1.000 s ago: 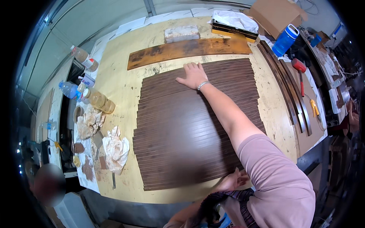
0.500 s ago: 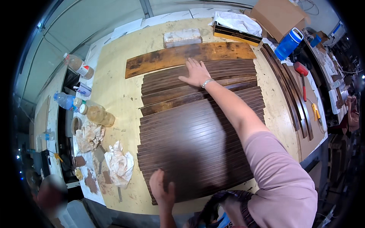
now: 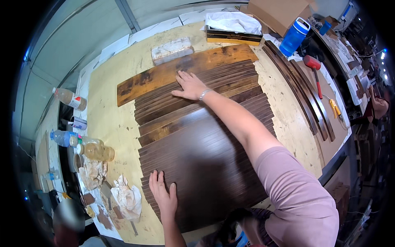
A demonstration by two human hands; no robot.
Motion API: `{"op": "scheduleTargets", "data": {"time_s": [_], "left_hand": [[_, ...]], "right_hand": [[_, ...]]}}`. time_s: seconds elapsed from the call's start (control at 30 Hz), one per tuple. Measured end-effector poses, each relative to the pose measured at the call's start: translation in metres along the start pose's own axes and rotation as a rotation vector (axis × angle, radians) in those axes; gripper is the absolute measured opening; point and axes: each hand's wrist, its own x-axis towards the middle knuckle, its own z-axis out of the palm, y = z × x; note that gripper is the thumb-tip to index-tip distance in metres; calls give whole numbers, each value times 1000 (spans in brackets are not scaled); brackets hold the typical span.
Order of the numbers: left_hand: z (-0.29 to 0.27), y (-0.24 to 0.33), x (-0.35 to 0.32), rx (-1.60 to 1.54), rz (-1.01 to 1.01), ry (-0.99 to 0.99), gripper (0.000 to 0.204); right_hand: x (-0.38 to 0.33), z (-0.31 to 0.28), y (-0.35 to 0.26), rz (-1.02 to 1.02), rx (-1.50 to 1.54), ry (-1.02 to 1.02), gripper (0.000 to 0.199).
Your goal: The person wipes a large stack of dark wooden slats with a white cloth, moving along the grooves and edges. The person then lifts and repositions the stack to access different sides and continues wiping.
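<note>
1. Dark brown, long, narrow wooden slats (image 3: 201, 152) lie side by side across the middle of the pale yellow tabletop (image 3: 109, 76), their ends stepping unevenly at both sides.
2. At the left edge are a clear blue-tinted plastic bottle (image 3: 61, 138), a clear bottle with brownish contents (image 3: 70, 99) and a clear bottle of yellowish liquid (image 3: 100, 152).
3. Just right of those, a crumpled brown-stained cloth (image 3: 93, 173) lies near a crumpled whitish cloth with stains (image 3: 126, 200).
4. My left hand (image 3: 163, 195) is over the left part of the slats, close to their ends, fingers spread and thumb apart, pinching nothing. I cannot quite tell whether the whole palm touches the wood.
5. Beyond the slats, a white block with brown smears (image 3: 172, 50) sits behind a wide orange-brown board with dark blotches (image 3: 150, 82).
6. My right hand (image 3: 190, 87) lies palm down on the farther slats, fingers spread, gripping nothing; a silver-coloured bracelet (image 3: 204, 94) circles that wrist.
7. Farther right are a black-and-yellow box (image 3: 233, 37) topped with white cloth (image 3: 232, 22), long dark wooden strips (image 3: 293, 84), a translucent blue jug (image 3: 293, 39) and a red-headed mallet (image 3: 312, 62).
</note>
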Motion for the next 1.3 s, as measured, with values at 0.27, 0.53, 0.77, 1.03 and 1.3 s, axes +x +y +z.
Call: {"op": "scheduleTargets", "data": {"time_s": [0.27,0.53,0.77,1.03,1.3], "left_hand": [[-14,-36,56,-38,-10,55,49],[18,-109,199,-12,-16,158,49],[30,-106,211,172,-122,90,50],[30,-91,211,197,-181,143,45],[28,-91,207,-48,-289,346,29]], "right_hand": [[-63,-64,173,364,-202,438,67],[-102,-77,237,449,347,366,83],[-128,-75,219,736,247,571,68],[-179,-56,215,764,474,423,39],[-197,-58,205,781,742,519,34]]}}
